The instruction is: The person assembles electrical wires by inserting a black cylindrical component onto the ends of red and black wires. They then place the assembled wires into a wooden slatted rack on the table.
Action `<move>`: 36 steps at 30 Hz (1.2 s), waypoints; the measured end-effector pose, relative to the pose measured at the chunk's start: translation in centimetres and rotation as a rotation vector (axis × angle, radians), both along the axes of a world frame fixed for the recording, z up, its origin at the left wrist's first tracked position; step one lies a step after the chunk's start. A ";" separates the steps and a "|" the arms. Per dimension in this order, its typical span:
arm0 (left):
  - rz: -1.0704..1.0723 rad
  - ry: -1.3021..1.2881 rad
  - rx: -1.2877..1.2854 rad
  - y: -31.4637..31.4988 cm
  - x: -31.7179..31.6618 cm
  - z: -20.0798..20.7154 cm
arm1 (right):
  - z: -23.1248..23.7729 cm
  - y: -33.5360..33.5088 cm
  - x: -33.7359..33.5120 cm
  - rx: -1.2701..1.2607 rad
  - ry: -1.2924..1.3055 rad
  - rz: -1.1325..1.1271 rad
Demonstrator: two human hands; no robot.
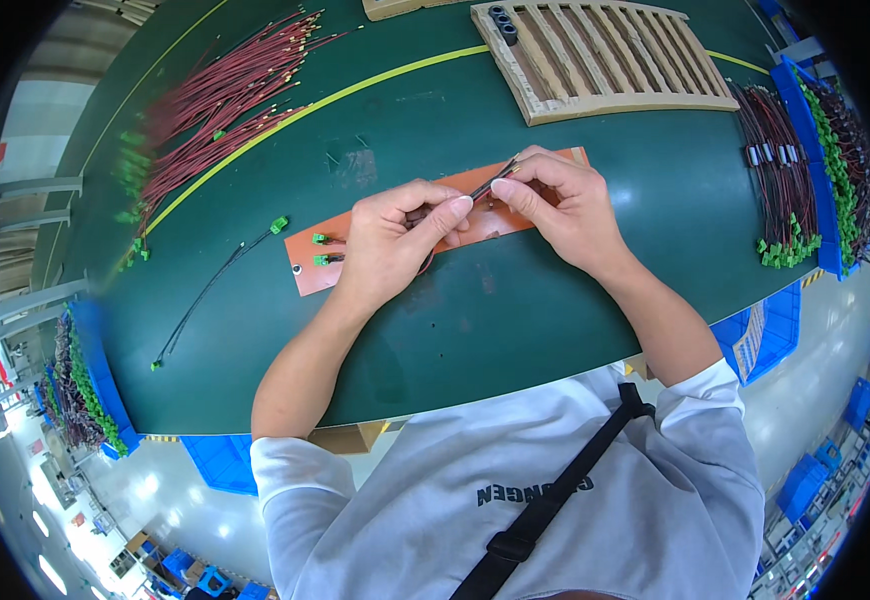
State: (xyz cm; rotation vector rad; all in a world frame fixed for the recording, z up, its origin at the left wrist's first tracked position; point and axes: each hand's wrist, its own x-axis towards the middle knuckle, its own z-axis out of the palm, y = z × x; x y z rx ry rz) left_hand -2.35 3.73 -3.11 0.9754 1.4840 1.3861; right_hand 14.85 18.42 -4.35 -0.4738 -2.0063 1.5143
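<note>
Both of my hands work over a long orange board (310, 279) lying on the green table. Thumb and fingers of my left hand (395, 228) are closed on a bundle of dark wires (482, 190). My right hand (567, 208) pinches the same wires nearer their far end, by a few pale tips. Two green connectors (327, 259) rest at the board's left end, beside my left hand; their wires run under that hand and are partly hidden. To the left, a loose dark wire lead (217, 275) with green connectors at its ends lies apart.
Red wires (235, 100) are heaped at the far left. A slotted cardboard rack (635, 105) holding small black rings (504, 25) stands at the back. Wires with green connectors (783, 170) lie at right, beside a filled blue bin (823, 180). Another blue bin (105, 375) hangs at the left edge.
</note>
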 end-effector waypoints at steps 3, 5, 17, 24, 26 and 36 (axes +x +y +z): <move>-0.014 -0.018 0.020 -0.1 -0.3 -0.1 | 0.2 0.1 -0.1 -0.035 0.025 0.009; -0.026 -0.023 0.020 -0.3 -0.6 -0.2 | 0.3 0.2 -0.2 -0.049 0.047 0.017; -0.072 0.095 -0.007 -0.4 -0.7 -0.3 | 0.2 0.5 -0.3 -0.115 0.053 0.017; -0.048 0.158 -0.016 -0.1 0.0 0.0 | 0.3 0.3 -0.1 -0.148 0.028 0.002; -0.037 0.150 -0.010 -0.2 0.0 0.0 | 0.5 0.4 -0.1 -0.132 0.009 0.008; -0.044 0.154 0.046 -0.3 0.0 -0.1 | 0.9 0.2 0.0 -0.116 -0.045 0.038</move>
